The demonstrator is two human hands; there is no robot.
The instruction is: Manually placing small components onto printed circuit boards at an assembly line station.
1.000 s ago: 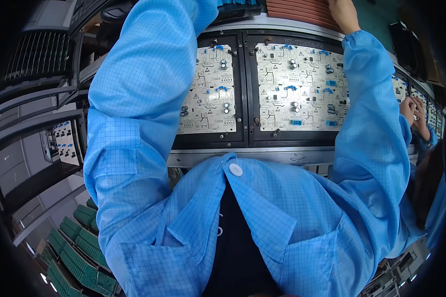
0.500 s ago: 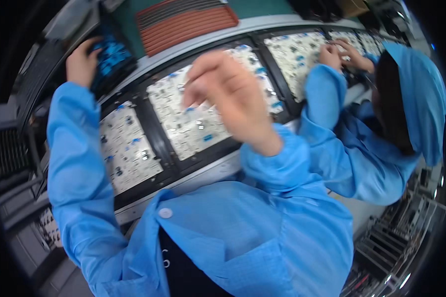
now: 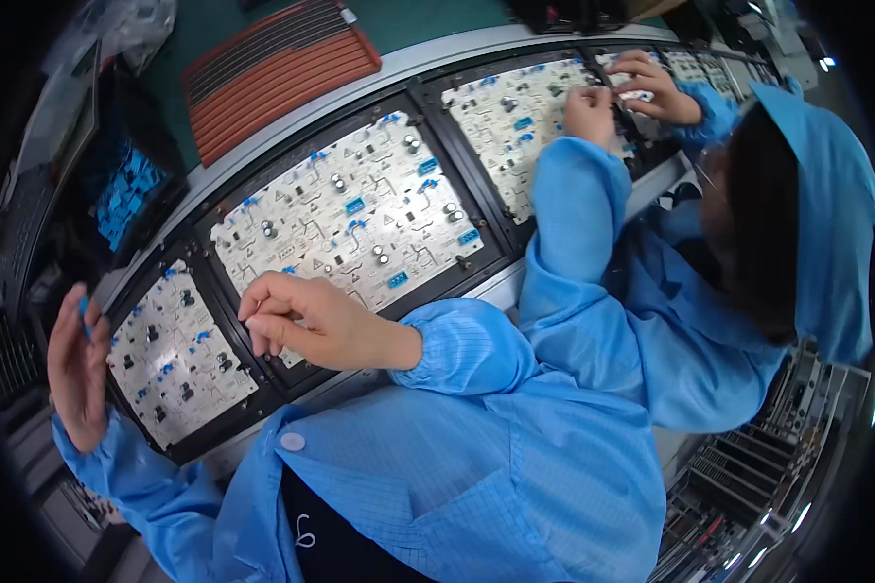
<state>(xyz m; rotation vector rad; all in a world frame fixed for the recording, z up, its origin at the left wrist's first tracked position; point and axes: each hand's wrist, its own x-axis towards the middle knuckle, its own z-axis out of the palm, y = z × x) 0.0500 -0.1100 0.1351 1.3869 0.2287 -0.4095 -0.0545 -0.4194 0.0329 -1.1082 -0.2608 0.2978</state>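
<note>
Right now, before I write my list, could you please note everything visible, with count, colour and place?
Circuit panels: at least four, white, across the middle
Frames: several, black, around the panels
Bin: one, black, left
Connectors: many, blue, in the bin
Ribbed tray: one, orange-red, partly dark, behind the panels
Plastic: count unclear, clear, upper left
Rack: at least one, metal grey, lower right
Co-worker: one, dressed in blue, right, hands over farther panels
Own coat: one, blue, lower centre
Left hand: one, bare, lower left, with a small blue part
Right hand: one, bare, over the largest-looking panel's lower left
</note>
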